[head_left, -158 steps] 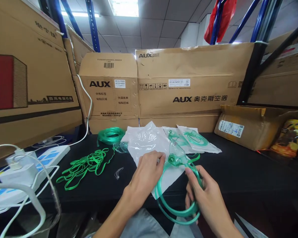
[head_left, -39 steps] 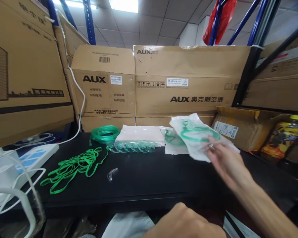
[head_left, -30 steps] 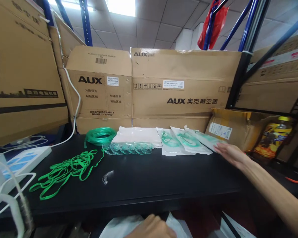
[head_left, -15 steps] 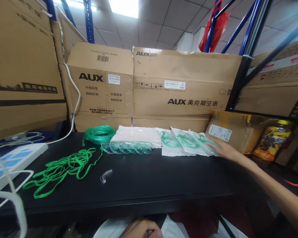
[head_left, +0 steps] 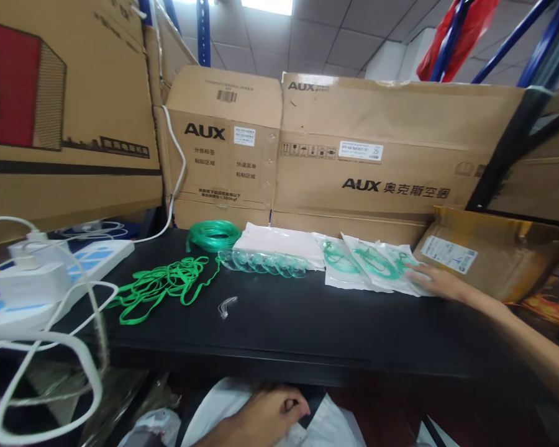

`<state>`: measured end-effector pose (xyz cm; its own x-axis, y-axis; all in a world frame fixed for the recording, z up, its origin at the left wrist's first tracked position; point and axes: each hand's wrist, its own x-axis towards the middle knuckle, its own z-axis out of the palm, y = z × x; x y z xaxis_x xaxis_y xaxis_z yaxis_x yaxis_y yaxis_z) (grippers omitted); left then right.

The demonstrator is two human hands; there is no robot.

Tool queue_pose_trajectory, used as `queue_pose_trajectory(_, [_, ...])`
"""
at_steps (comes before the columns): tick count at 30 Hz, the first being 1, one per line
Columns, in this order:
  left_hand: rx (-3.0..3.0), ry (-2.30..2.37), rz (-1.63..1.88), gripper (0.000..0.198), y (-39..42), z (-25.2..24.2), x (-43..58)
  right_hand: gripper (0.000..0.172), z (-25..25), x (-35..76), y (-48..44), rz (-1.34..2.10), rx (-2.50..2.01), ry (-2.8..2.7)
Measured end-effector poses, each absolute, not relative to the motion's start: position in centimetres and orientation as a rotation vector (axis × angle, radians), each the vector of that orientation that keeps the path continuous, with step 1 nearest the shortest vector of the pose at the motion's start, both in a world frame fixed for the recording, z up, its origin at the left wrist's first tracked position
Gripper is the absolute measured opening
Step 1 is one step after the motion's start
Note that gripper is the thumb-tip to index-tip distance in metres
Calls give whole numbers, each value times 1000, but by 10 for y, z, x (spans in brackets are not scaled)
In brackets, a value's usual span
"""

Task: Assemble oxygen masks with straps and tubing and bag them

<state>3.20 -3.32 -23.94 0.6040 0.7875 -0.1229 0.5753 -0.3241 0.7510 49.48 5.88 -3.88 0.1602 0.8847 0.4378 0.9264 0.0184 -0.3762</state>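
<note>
My right hand (head_left: 435, 280) reaches across the table, fingers stretched out on the right edge of the rightmost white packet (head_left: 407, 282) with coiled green tubing inside. Two more such packets, a middle one (head_left: 370, 257) and a left one (head_left: 342, 270), overlap beside it. My left hand (head_left: 274, 410) rests low, below the table edge, its fingers curled in a loose fist with nothing visible in them. Left of the packets, a row of clear green plastic masks (head_left: 265, 264) lies before a stack of white sheets or bags (head_left: 284, 242).
A coil of green tubing (head_left: 214, 234) and tangled green elastic cord (head_left: 168, 282) lie left on the black table (head_left: 307, 323), near small clear strips (head_left: 226, 306). A white power strip (head_left: 97, 254) with looping cables stands far left. Cardboard boxes (head_left: 382, 167) line the back; a yellowish carton (head_left: 489, 248) is right.
The view has turned right-to-left, so the table things sit further right. My right hand stays at the rightmost packet, its fingers lying slightly further over it. More of my left hand shows.
</note>
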Motion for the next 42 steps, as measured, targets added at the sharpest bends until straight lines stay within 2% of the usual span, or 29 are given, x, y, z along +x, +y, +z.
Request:
queue_pose_trajectory(3, [2031,1077,344,37,-33,-246,32,23,-14,472,50,-203,-1812,-1840])
queue_pose_trajectory(7, [2025,1096,369,37,-29,-252,30,45,25,397,28,-312,-1589,-2084])
queue_pose_trajectory(10, [2030,1112,368,36,-24,-253,28,47,40,318,15,-307,-1330,-2312])
queue_pose_trajectory(13, [2036,1122,372,34,-21,-253,26,48,30,252,18,-332,-1216,-2463])
queue_pose_trajectory(18, [2039,1100,388,34,-20,-252,23,70,-19,212,47,-442,-1254,-2539])
queue_pose_trajectory(23, [2042,1112,382,37,-18,-254,22,63,-43,219,63,-488,-1263,-2558])
queue_pose_trajectory(31, [2111,1131,364,32,-20,-250,20,59,-19,236,76,-382,-1189,-2511])
queue_pose_trajectory(34, [2358,1148,283,31,-35,-228,24,60,-6,250,69,-345,-1247,-2384])
queue_pose_trajectory(36, [2712,1045,44,21,-51,-198,25,63,-2,257,55,-262,-1274,-2326])
queue_pose_trajectory(39, [2836,821,252,21,-76,-133,15,64,-10,259,27,19,-1281,-2322])
queue_pose_trajectory(42, [2703,1111,702,36,-75,-63,-19,58,-26,247,3,265,-1264,-2454])
